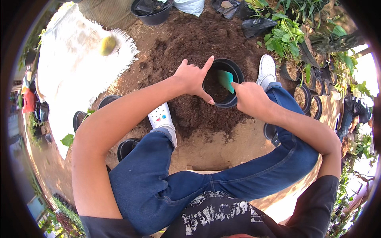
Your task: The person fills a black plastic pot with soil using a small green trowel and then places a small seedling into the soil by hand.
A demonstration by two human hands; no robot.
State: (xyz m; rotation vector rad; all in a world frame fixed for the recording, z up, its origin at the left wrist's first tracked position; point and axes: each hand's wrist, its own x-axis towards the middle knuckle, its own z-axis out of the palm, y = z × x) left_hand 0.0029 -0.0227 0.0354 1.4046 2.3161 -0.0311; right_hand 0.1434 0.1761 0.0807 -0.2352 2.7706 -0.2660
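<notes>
A round black plastic plant pot (pixel 228 63) stands between my feet on loose dark soil (pixel 190 41). More soil lies inside it. My left hand (pixel 193 78) is at the pot's left side, thumb and forefinger spread wide along the rim and the other fingers partly bent. Whether its fingertips press on the rim I cannot tell. My right hand (pixel 251 98) grips a turquoise hand trowel (pixel 226 80) over the pot's right rim. The trowel's blade is down inside the pot, its handle hidden by my fist.
White shoes (pixel 162 117) flank the soil heap. A pale woven sheet (pixel 80 59) bears a yellow-green fruit (pixel 107 45). Behind are a black pot (pixel 151 12) and black plastic bags (pixel 257 26). Cut leafy plants (pixel 284 37) and several black pots (pixel 302 95) line the right; another person (pixel 357 111) is beyond.
</notes>
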